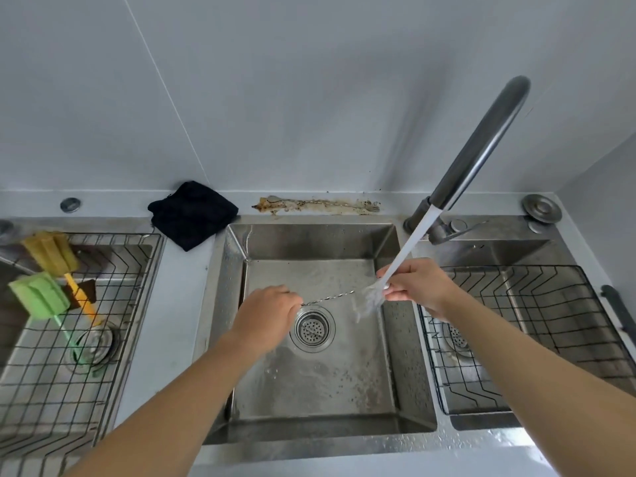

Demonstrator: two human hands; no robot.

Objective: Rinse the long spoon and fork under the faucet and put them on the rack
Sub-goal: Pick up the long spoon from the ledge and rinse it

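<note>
Over the middle sink (309, 390), my left hand (268, 315) pinches the handle end of a long metal utensil with a twisted stem (330, 297). My right hand (416, 287) pinches its other end, which sits in the water stream (409, 246) from the grey faucet (481, 142). Splashing water hides the head, so I cannot tell spoon from fork. Another long twisted utensil (320, 202) lies in a brown stain on the ledge behind the sink. A black wire rack (537, 304) sits in the right basin, just beside my right hand.
A black cloth (192, 215) lies on the ledge at the back left. The left basin holds a second wire rack (113, 297) with a yellow sponge brush (51, 251) and a green one (39, 296). The sink drain (312, 328) is below the utensil.
</note>
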